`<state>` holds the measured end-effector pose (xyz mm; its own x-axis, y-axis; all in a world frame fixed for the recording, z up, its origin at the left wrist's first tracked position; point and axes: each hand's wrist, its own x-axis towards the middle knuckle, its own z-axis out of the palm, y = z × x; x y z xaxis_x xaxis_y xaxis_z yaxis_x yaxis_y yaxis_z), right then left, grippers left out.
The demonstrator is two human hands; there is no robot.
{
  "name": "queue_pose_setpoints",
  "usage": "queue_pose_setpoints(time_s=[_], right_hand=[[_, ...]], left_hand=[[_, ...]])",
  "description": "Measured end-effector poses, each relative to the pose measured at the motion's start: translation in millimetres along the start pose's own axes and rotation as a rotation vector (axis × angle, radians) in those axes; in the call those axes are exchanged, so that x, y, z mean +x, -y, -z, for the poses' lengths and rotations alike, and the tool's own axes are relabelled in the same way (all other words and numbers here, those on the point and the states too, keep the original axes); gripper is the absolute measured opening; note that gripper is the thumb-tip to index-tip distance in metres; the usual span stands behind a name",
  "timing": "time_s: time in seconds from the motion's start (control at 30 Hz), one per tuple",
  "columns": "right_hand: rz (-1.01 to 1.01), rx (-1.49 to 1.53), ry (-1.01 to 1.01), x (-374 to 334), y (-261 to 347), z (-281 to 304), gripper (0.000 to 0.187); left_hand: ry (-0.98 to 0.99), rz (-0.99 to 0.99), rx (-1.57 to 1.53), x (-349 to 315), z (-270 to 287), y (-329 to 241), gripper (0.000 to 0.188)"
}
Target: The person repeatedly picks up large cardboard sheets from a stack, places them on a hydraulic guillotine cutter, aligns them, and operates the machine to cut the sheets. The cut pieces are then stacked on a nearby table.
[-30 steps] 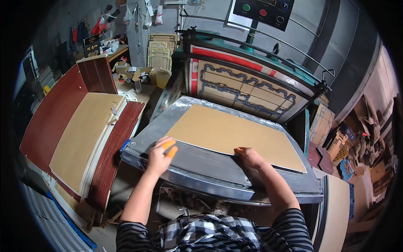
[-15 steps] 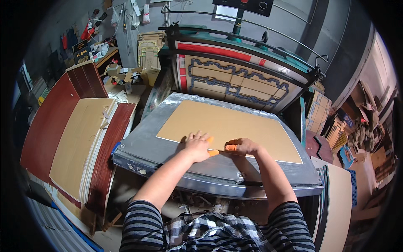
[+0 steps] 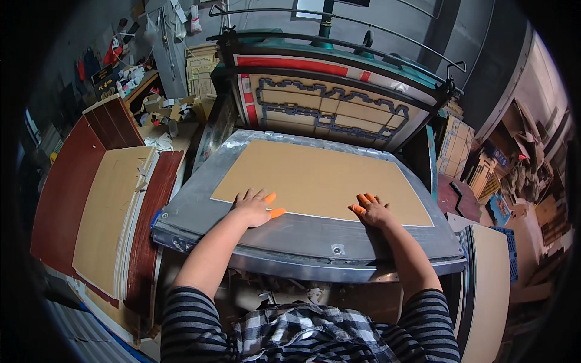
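Note:
A large tan cardboard sheet lies flat on the grey metal bed of a die-cutting press. My left hand rests on the sheet's near edge towards its left corner, fingers spread, with orange covers on the thumb and a finger. Farther right along the same edge, my right hand also lies with its fingers stretched over the board, orange covers on several fingertips. Neither hand grips anything. Behind the bed, the raised platen carries a cutting die board with dark foam strips in a stepped outline.
To my left, a stack of tan sheets lies on dark red boards. At my right stands another stack of board. A bent metal rail runs above the press. Scrap cardboard is piled at the far right.
My hands have moved apart along the sheet's near edge, left hand to the left, right hand to the right. The right hand's curled fingers have straightened. The view has shifted slightly.

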<state>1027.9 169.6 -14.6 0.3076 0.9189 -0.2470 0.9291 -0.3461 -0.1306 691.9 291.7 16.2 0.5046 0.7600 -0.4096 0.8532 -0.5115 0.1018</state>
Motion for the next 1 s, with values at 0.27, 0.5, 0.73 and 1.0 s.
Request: queue_pose_setpoints(time_s=[0.27, 0.5, 0.73, 1.0], right_hand=[[-0.031, 0.045, 0.061, 11, 4, 3, 0.073], [0.080, 0.022, -0.276, -5, 7, 8, 0.056], [-0.077, 0.194, -0.111, 31, 7, 38, 0.079], [0.336, 0.214, -0.962, 77, 99, 283, 0.090]], left_hand=[[-0.100, -0.038, 0.060, 4, 1, -35, 0.078], [-0.038, -0.351, 0.029, -10, -17, -136, 0.077], [-0.054, -0.352, 0.086, -1, -23, -135, 0.075], [-0.033, -0.419, 0.022, 13, -35, -128, 0.084]])
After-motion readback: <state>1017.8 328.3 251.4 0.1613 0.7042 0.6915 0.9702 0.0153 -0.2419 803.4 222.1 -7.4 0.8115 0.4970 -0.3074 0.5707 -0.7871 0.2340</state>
